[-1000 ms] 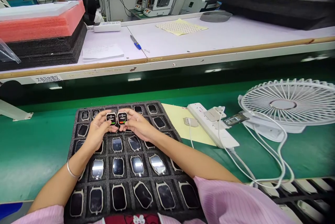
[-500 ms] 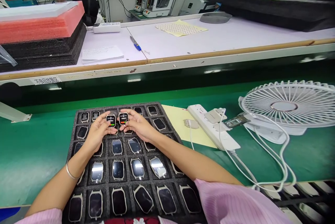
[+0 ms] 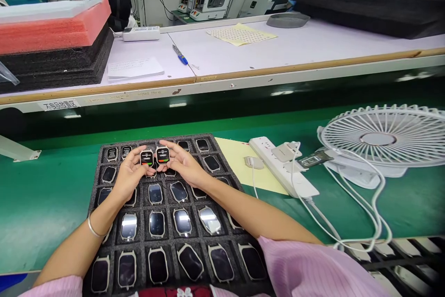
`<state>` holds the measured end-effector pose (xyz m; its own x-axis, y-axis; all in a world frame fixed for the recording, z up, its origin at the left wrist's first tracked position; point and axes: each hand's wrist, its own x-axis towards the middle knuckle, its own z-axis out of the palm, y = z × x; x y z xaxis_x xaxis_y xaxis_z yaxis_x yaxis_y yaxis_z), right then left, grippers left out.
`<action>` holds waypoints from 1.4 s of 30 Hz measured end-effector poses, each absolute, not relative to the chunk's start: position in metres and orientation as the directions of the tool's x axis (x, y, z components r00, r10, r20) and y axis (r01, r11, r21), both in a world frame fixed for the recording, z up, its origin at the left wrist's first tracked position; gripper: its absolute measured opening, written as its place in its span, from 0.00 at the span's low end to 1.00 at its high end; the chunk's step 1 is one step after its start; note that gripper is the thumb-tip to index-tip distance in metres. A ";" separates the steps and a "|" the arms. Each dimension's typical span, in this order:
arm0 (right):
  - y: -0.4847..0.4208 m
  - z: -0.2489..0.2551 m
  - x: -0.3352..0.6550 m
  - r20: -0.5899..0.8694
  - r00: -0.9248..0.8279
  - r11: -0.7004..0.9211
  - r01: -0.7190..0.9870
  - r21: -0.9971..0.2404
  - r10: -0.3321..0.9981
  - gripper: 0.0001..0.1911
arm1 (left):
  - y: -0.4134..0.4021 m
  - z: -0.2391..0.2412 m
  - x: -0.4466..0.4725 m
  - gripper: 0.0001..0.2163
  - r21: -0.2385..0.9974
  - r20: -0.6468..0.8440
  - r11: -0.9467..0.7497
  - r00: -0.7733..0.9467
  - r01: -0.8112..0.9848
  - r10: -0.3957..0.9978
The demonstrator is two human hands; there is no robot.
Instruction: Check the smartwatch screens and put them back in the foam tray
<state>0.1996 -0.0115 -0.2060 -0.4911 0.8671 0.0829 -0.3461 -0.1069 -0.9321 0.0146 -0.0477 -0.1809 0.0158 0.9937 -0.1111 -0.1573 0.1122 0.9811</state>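
Observation:
My left hand (image 3: 128, 177) grips a small watch body (image 3: 146, 158) whose lit screen shows a red and green bar. My right hand (image 3: 183, 165) grips a second lit watch body (image 3: 162, 155) right beside it, the two nearly touching. Both are held just above the far rows of a black foam tray (image 3: 96, 185) on the green belt. The tray's pockets hold several more watch bodies with dark screens (image 3: 156, 223). A silver bangle sits on my left wrist.
A yellow sheet (image 3: 236, 160), a white power strip (image 3: 281, 172) with plugs and cables, and a white fan (image 3: 382, 139) lie to the right. Beyond the belt a white bench carries stacked foam (image 3: 52, 51), papers and a blue pen (image 3: 181, 56). People sit far back left.
The two watch bodies were drawn slightly apart half a second ago and are now side by side again. My hands stay over the tray's far rows.

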 end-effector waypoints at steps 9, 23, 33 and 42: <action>-0.009 -0.208 0.199 0.003 -0.450 -0.158 -0.319 -0.934 0.893 0.32 | -0.047 -0.181 0.015 0.25 0.987 -0.110 0.110 0.008 -0.117 0.994; -0.010 -0.202 0.198 -0.052 -0.454 -0.229 -0.346 -0.910 0.890 0.31 | -0.047 -0.181 0.015 0.24 0.983 -0.140 0.140 0.010 -0.115 0.990; -0.010 -0.204 0.197 -0.044 -0.452 -0.218 -0.341 -0.915 0.891 0.30 | -0.047 -0.182 0.015 0.24 0.984 -0.138 0.139 0.015 -0.111 0.990; -0.010 -0.204 0.197 -0.046 -0.459 -0.228 -0.349 -0.909 0.887 0.30 | -0.048 -0.181 0.015 0.23 0.985 -0.133 0.135 0.021 -0.110 0.991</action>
<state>0.1970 -0.0101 -0.2037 -0.4591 0.8872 -0.0460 -0.3487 -0.2275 -0.9092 0.0152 -0.0475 -0.1812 0.0208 0.9909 -0.1332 -0.1103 0.1347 0.9847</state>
